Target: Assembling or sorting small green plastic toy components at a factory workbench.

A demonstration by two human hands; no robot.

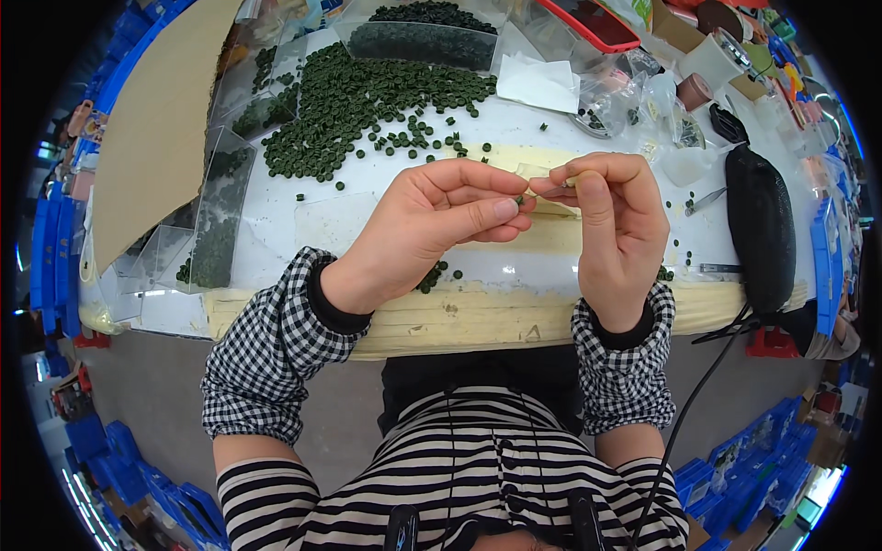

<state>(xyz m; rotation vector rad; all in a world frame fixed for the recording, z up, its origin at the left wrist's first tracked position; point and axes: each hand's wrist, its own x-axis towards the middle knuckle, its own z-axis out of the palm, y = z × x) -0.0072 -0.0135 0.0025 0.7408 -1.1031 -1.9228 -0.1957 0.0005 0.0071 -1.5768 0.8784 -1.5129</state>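
My left hand (432, 211) is closed in a pinch over the middle of the table. Between its thumb and fingers sits a small dark green part (520, 199), mostly hidden by the fingertips. My right hand (620, 216) meets it from the right, thumb and forefinger pressed together on something small and pale that I cannot make out. The fingertips of both hands nearly touch. Behind them lies a large spread of small dark green round parts (367, 96), shaped like little grooved rings. A few loose ones lie near my wrists.
Clear plastic bins (423, 46) with green parts stand at the back and left, beside a brown cardboard sheet (161, 129). White paper (538, 84), a red-edged phone (597, 23) and tweezers (706, 201) lie around. A black wrapped bundle (761, 225) rests at right. Yellow padding (441, 317) lines the front edge.
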